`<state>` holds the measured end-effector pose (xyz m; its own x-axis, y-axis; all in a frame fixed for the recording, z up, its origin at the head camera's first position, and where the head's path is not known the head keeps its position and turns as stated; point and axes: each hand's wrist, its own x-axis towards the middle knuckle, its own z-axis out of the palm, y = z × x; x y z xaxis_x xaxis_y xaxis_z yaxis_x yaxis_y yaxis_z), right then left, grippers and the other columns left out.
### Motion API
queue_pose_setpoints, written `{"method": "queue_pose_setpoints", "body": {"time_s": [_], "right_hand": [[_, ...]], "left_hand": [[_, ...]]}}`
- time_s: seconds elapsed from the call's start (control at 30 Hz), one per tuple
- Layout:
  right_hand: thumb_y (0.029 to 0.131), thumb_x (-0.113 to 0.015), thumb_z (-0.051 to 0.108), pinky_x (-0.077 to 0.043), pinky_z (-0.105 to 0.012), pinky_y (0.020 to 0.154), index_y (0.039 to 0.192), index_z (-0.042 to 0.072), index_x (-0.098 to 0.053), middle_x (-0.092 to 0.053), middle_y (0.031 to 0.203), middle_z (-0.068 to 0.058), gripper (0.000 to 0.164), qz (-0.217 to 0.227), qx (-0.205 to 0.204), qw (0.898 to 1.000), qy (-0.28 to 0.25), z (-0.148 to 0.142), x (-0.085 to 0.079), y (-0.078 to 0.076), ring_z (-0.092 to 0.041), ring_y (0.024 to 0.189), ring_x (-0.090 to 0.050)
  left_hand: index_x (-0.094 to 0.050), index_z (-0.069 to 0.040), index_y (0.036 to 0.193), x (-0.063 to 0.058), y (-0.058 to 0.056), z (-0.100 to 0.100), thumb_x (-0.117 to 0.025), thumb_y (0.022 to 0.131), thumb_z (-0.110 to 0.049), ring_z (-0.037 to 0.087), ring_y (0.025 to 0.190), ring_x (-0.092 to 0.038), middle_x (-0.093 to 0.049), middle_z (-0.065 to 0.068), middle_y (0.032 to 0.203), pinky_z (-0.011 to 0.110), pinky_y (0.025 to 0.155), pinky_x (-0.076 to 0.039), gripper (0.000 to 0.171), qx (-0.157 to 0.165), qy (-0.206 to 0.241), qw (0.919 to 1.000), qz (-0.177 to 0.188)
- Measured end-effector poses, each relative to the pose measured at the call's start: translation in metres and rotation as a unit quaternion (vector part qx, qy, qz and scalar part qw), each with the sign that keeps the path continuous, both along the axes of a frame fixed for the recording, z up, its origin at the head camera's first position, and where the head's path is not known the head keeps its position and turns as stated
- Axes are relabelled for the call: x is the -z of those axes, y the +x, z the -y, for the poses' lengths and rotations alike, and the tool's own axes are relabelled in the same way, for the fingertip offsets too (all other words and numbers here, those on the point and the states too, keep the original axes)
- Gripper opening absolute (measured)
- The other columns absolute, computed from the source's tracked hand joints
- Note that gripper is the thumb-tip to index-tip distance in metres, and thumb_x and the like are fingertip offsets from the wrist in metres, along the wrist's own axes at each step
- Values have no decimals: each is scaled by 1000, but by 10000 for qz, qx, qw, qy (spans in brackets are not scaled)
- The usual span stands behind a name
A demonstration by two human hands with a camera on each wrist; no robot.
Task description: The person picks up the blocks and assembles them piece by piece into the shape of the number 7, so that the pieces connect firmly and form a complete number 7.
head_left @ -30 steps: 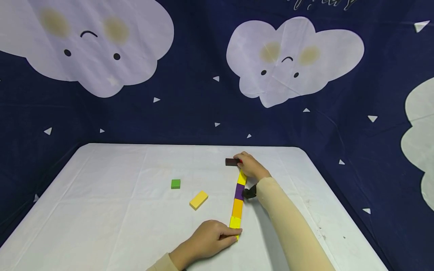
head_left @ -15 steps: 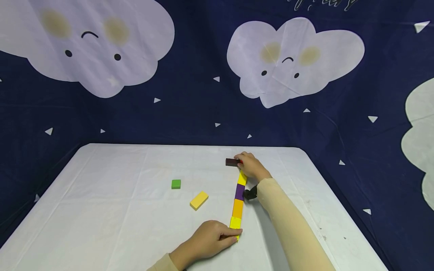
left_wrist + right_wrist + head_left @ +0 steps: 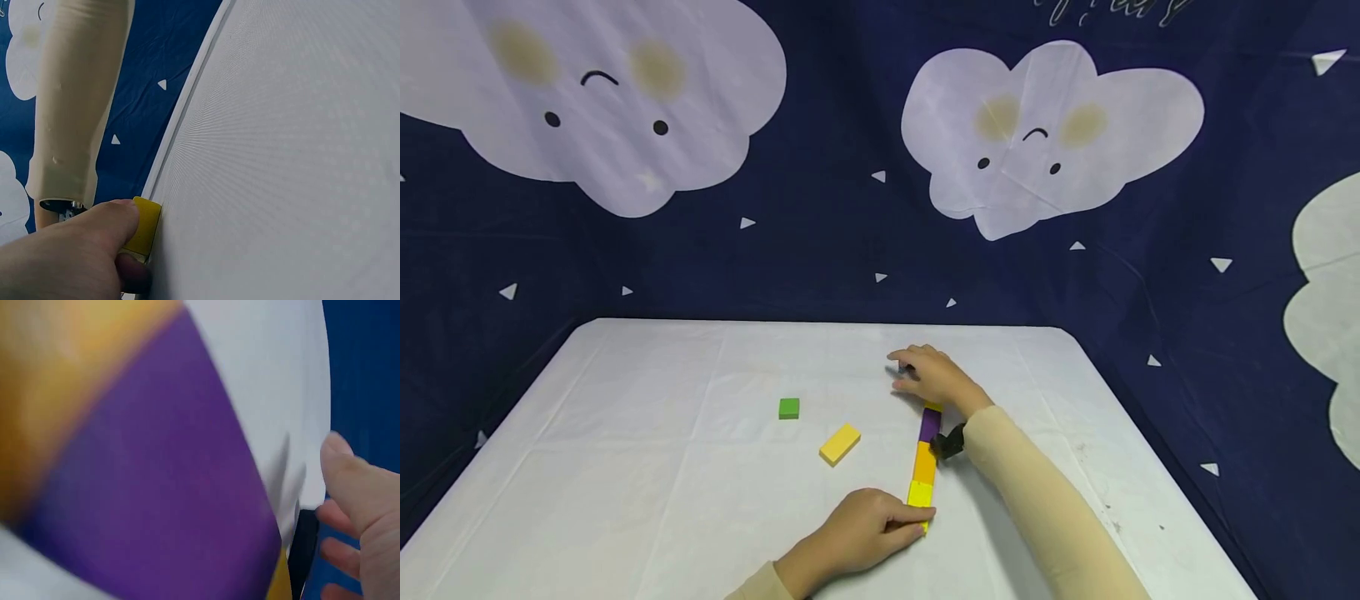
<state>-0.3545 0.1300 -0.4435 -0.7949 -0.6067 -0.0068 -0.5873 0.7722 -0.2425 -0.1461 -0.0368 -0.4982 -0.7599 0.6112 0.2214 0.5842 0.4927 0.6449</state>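
A row of coloured blocks runs away from me on the white table. My left hand (image 3: 868,529) pinches the yellow block (image 3: 147,228) at its near end between thumb and forefinger. Beyond it come another yellow block (image 3: 921,493), an orange block (image 3: 925,463) and a purple block (image 3: 929,425). A sliver of yellow block (image 3: 933,407) shows past the purple one, mostly under my right hand (image 3: 936,377). That hand hovers at the far end, thumb and fingers spread apart. Behind its fingers lies a dark brown block (image 3: 304,550), largely hidden in the head view.
A small green block (image 3: 788,408) and a pale yellow block (image 3: 840,444) lie left of the row on the white table (image 3: 625,467). A dark blue cloth with clouds (image 3: 835,250) hangs behind the table. A black wrist camera (image 3: 950,442) overlaps the row's right side.
My right hand has loosened from the far end of the row, spread its fingers and shifted slightly left and nearer, over the dark brown block. The left hand has stayed in place.
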Motion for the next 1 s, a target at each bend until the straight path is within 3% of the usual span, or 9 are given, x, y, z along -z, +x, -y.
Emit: {"method": "queue_pose_setpoints", "body": {"time_s": [0.13, 0.27, 0.53, 0.73, 1.0], "right_hand": [[90, -70, 44, -37, -44, 111, 142, 24, -55, -62, 128, 2, 57, -246, -480, 9985, 23, 11, 1, 13, -20, 122, -52], [89, -72, 45, -39, -45, 108, 140, 25, -56, -63, 126, 4, 58, -164, -873, 9960, 8, 23, 0, 25, -18, 121, -53], [86, -74, 46, -46, -31, 97, 140, 26, -56, -64, 119, 8, 60, 230, -1653, 9858, 184, 42, -3, 47, -12, 109, -55], [84, -75, 47, -45, -26, 97, 136, 28, -60, -63, 121, 11, 57, 183, -2082, 9771, 394, 53, -5, 58, -8, 111, -53], [85, -75, 41, -44, -26, 102, 125, 28, -67, -62, 117, 14, 42, 317, -2103, 9753, 589, 60, -7, 66, -7, 112, -54]], "left_hand": [[-70, -32, 123, 0, 0, 1, -60, 98, -36, -13, 65, -47, -74, -19, 85, 13, 66, -42, 27, 7, 9, 10000, 0], [-70, -31, 123, -1, -1, 1, -60, 99, -36, -14, 77, -56, -75, -17, 101, 15, 73, -47, 27, 11, 19, 10000, 31], [-71, -30, 123, -1, 0, 1, -59, 99, -36, -11, 89, -62, -74, -18, 103, 18, 79, -51, 27, 5, 16, 10000, -94], [-71, -30, 123, 0, 0, 0, -60, 99, -35, -12, 90, -62, -74, -18, 106, 17, 79, -50, 27, -4, 39, 9997, -235], [-71, -29, 122, 0, 0, 0, -60, 99, -35, -11, 90, -62, -74, -18, 106, 18, 79, -51, 27, 51, 116, 9998, -175]]}}
